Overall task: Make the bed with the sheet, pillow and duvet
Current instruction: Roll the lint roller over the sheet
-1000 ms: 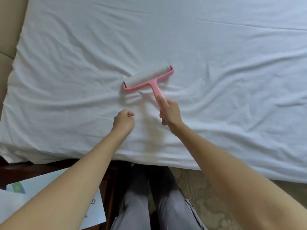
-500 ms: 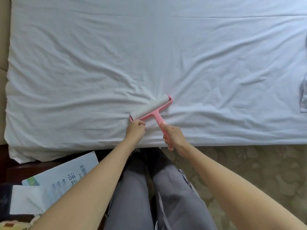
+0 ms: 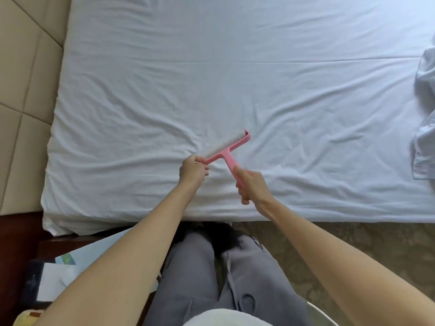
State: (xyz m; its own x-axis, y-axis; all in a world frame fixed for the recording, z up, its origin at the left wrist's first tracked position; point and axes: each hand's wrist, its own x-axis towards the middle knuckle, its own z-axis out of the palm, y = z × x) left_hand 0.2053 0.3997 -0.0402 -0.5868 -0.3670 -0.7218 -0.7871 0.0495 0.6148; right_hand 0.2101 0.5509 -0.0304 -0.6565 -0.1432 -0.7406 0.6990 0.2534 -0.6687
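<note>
A white sheet [image 3: 211,85] covers the mattress, creased toward the near edge. My right hand [image 3: 251,184] grips the handle of a pink lint roller [image 3: 226,150], whose white roll lies just above the sheet near the bed's front edge. My left hand [image 3: 193,170] pinches the near end of the roll with curled fingers. A bundle of pale blue-white bedding [image 3: 423,118] lies at the right edge of the bed; whether it is the duvet or a pillowcase I cannot tell. No pillow is in view.
A padded beige headboard [image 3: 26,85] runs down the left side. A dark wooden bedside table [image 3: 26,234] with papers [image 3: 70,262] stands at the lower left. Patterned carpet [image 3: 353,238] lies along the bed's near edge. My grey trousers [image 3: 207,278] are below.
The roller was pulled from the middle of the sheet toward the near edge. My left hand, free a second ago, took hold of the roll's end. The view has shifted back.
</note>
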